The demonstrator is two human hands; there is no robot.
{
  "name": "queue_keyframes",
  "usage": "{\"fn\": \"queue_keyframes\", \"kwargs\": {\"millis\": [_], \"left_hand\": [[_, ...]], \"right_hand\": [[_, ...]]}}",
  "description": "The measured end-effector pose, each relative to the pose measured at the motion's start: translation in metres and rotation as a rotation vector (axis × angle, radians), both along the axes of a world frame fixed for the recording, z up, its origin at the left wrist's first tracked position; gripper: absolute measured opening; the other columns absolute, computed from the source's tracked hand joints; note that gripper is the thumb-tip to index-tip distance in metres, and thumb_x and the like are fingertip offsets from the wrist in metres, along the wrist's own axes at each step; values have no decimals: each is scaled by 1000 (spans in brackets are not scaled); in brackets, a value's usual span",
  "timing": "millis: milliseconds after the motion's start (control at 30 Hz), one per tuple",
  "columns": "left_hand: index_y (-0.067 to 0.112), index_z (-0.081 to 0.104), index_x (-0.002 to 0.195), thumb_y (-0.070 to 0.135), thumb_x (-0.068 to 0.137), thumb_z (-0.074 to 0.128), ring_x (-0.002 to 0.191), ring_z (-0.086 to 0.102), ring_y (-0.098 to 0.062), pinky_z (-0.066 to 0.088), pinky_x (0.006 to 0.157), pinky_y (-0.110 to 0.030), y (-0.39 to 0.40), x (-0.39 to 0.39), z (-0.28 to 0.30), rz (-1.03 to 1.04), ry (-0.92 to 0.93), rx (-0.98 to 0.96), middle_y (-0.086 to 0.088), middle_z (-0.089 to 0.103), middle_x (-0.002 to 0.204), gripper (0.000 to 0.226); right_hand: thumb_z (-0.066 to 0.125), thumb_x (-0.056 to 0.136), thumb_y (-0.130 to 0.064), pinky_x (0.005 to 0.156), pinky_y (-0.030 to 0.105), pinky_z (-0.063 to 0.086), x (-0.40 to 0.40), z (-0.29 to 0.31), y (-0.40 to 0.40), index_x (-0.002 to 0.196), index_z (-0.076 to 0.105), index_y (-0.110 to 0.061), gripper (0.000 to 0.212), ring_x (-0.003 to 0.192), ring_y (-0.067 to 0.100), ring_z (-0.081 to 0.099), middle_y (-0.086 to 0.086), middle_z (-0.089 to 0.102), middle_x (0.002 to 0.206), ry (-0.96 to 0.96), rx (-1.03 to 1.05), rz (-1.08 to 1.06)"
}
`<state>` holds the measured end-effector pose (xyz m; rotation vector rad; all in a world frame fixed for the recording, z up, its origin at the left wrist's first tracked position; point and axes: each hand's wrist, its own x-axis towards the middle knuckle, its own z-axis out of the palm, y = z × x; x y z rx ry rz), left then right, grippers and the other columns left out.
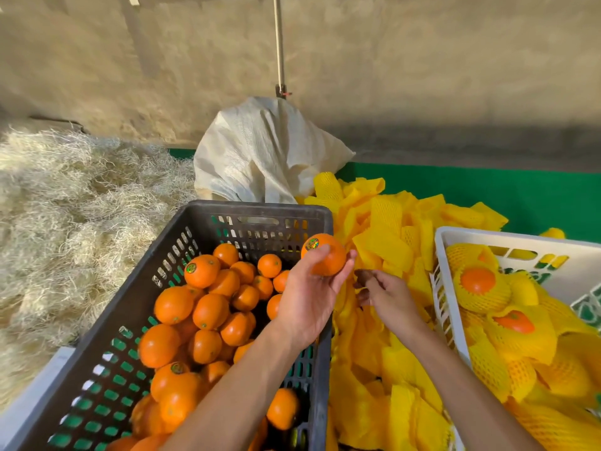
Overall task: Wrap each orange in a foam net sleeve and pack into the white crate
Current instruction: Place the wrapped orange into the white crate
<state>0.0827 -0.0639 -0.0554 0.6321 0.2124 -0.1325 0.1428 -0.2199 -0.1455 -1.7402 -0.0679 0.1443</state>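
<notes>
My left hand [305,294] grips a stickered orange [327,257] above the right rim of the dark crate [162,255], which is full of several loose oranges [201,307]. My right hand [387,296] reaches into the pile of yellow foam net sleeves [387,242] between the two crates, its fingers curled among the sleeves; whether they pinch one I cannot tell. The white crate [447,288] at the right holds several oranges wrapped in yellow sleeves [481,284].
A white woven sack [263,151] stands behind the dark crate. Pale straw-like wood wool [74,203] covers the left side. A green surface [487,193] lies under the sleeves, and a beige wall with a hanging cord [279,43] is at the back.
</notes>
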Motion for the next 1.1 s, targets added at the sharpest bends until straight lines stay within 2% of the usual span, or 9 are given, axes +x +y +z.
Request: {"fn": "queue_keyframes", "kwargs": {"millis": [100, 200, 367, 500, 700, 800, 900, 967, 1100], "left_hand": [[6, 49, 145, 42, 100, 56, 133, 59, -29, 46, 113, -42, -2, 1, 0, 12, -24, 93, -19, 62, 140, 58], [7, 50, 145, 65, 100, 43, 134, 58, -27, 43, 115, -41, -3, 5, 2, 77, -41, 102, -16, 64, 139, 74], [1, 61, 134, 68, 98, 46, 124, 66, -26, 52, 100, -36, 14, 10, 2, 248, -22, 104, -14, 68, 133, 77], [1, 60, 137, 69, 96, 46, 119, 67, -24, 54, 93, -34, 23, 10, -1, 295, 31, 75, -12, 70, 131, 81], [1, 60, 137, 69, 95, 49, 111, 70, -22, 56, 90, -33, 23, 6, -1, 302, 62, 92, -10, 71, 129, 80], [0, 62, 135, 67, 97, 48, 106, 71, -23, 57, 88, -33, 18, 7, -1, 291, 48, 143, -11, 73, 123, 78], [1, 65, 130, 67, 98, 46, 104, 72, -24, 59, 86, -31, 16, 6, -1, 267, 17, 218, -14, 73, 122, 76], [2, 66, 128, 67, 98, 44, 101, 73, -23, 59, 84, -31, 17, 6, 0, 261, -1, 256, -14, 73, 122, 75], [1, 63, 130, 68, 97, 47, 94, 73, -22, 60, 80, -30, 15, 4, 1, 260, -38, 252, -14, 74, 118, 77]], "right_hand": [[62, 101, -18, 69, 26, 58, -8, 16, 1, 113, 71, -27, 17, 78, 14, 72, -1, 78, 97, -101, 191, -21], [73, 94, -27, 69, 24, 56, -17, 41, 4, 104, 74, -22, 12, 85, 19, 73, 9, 77, 100, -123, 416, -52], [77, 88, -28, 62, 23, 52, -34, 59, 17, 97, 79, -22, 10, 80, 12, 66, 0, 76, 107, 115, 540, 119], [80, 86, -32, 54, 23, 47, -43, 53, 24, 92, 80, -25, 8, 59, 12, 54, 1, 60, 68, 188, 286, 160], [83, 69, -42, 48, 27, 45, -44, 46, 35, 91, 66, -19, 36, 50, 14, 55, -4, 70, 75, 99, 146, 63], [73, 87, -38, 47, 28, 48, -40, 34, 34, 96, 62, -14, 29, 50, 15, 57, 3, 70, 81, 163, 145, -1], [55, 102, -22, 80, 37, 56, -30, 15, 19, 113, 63, -18, 14, 91, 17, 66, 1, 64, 112, -9, -376, -11], [52, 101, -13, 93, 40, 52, -25, 8, 13, 133, 56, -22, 33, 116, 24, 59, 2, 51, 132, -164, -748, 117], [53, 98, -7, 94, 44, 49, -27, 2, 24, 146, 43, -26, 53, 118, 35, 58, 6, 36, 145, -171, -1065, 320]]}}
